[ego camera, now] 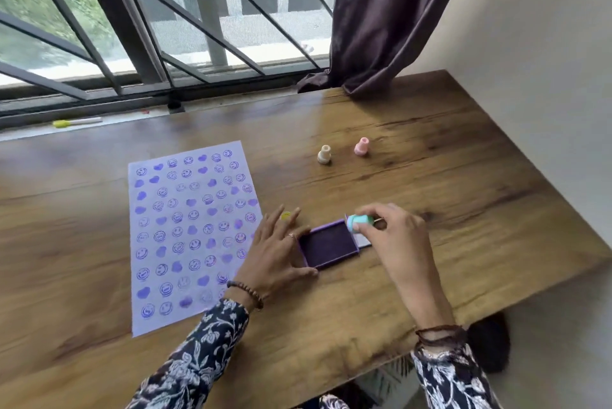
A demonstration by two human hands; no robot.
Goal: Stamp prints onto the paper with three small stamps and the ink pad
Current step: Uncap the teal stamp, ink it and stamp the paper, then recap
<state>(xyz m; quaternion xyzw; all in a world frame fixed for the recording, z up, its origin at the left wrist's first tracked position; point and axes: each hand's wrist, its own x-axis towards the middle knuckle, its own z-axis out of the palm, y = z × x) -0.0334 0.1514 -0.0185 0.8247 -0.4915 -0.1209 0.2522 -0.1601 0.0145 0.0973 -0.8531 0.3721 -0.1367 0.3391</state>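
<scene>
A sheet of pale paper [192,230] covered with purple smiley and heart prints lies on the wooden table [430,183]. To its right sits an open purple ink pad [329,247]. My left hand [276,249] rests flat against the pad's left side, thumb at its near corner. My right hand [390,236] pinches a small teal stamp [357,221], tilted sideways just above the pad's far right corner. A cream stamp [324,154] and a pink stamp [361,146] stand upright farther back. A small yellow object [285,215] shows behind my left fingers.
A dark curtain [381,18] hangs onto the table's far right corner. A barred window [165,21] runs along the far edge, with a yellow-capped pen [76,122] on its sill. The table's right edge lies near a white wall [546,77].
</scene>
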